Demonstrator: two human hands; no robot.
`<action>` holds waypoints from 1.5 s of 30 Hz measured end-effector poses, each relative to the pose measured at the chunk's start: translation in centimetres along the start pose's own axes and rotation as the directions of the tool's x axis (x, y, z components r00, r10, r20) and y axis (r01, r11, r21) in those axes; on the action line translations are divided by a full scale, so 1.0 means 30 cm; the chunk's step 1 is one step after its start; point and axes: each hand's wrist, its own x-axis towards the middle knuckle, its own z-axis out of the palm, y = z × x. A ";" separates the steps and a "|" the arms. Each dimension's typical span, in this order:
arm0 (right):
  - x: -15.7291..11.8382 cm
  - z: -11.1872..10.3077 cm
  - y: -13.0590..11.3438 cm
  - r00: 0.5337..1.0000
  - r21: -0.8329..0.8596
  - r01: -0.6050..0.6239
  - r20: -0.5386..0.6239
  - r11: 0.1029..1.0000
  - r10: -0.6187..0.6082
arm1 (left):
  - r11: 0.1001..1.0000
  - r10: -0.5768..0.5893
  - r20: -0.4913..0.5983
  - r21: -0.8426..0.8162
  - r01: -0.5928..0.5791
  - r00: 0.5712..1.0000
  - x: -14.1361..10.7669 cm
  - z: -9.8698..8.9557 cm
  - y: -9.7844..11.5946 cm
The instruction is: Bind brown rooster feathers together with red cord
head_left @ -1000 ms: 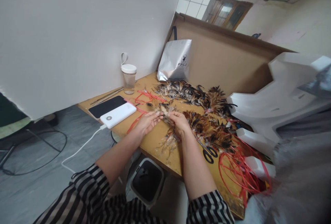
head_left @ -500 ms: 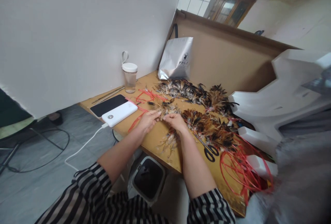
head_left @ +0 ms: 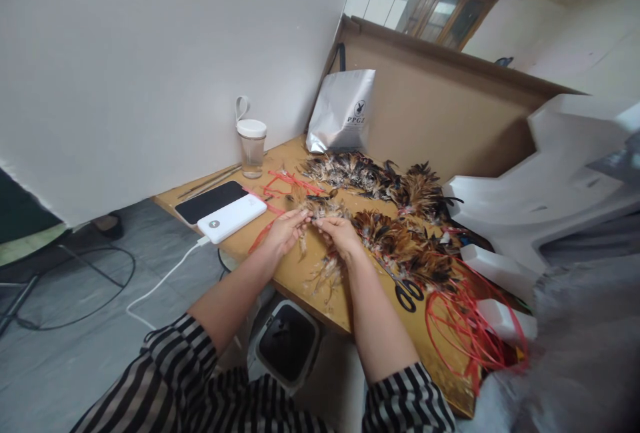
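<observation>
Head view: left hand point(head_left: 286, 233) and right hand point(head_left: 341, 234) nearly meet over the table point(head_left: 300, 281), fingers of both pinched on a pale feather tuft point(head_left: 320, 207), gripped part hidden from me; black scissors point(head_left: 407, 294) lie beside the right forearm.

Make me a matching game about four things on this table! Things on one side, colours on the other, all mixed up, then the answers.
Things:
1. feathers
2. scissors
3. bag
4. bottle

Colours:
A. see-through, white on top
B. silver with black letters
C. tan, brown and black
D. black handles

Right pairs: 1-C, 2-D, 3-B, 4-A
</observation>
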 end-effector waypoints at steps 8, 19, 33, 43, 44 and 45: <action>-0.003 0.005 0.010 0.911 0.324 -0.239 0.401 0.915 0.096 | 0.996 -0.076 0.228 0.069 0.062 0.971 -0.015 -0.004 -0.004; 0.003 -0.010 0.019 0.816 0.395 -0.378 0.569 0.838 0.099 | 0.990 -0.114 0.286 0.108 0.087 0.951 -0.026 0.004 -0.001; -0.011 0.045 0.001 0.995 0.085 0.096 -0.009 0.992 -0.096 | 1.000 0.001 0.079 0.016 -0.002 0.997 0.003 -0.014 -0.005; 0.003 0.076 0.031 0.904 -0.300 0.376 -0.086 0.876 -0.418 | 0.999 0.022 0.133 0.028 -0.026 0.991 -0.002 -0.005 -0.012; 0.004 0.076 0.034 0.906 -0.305 0.372 -0.089 0.877 -0.415 | 0.999 0.019 0.138 0.030 -0.024 0.990 -0.003 -0.004 -0.012; 0.006 0.075 0.037 0.908 -0.306 0.363 -0.097 0.880 -0.409 | 0.999 0.016 0.140 0.034 -0.021 0.990 -0.003 -0.004 -0.011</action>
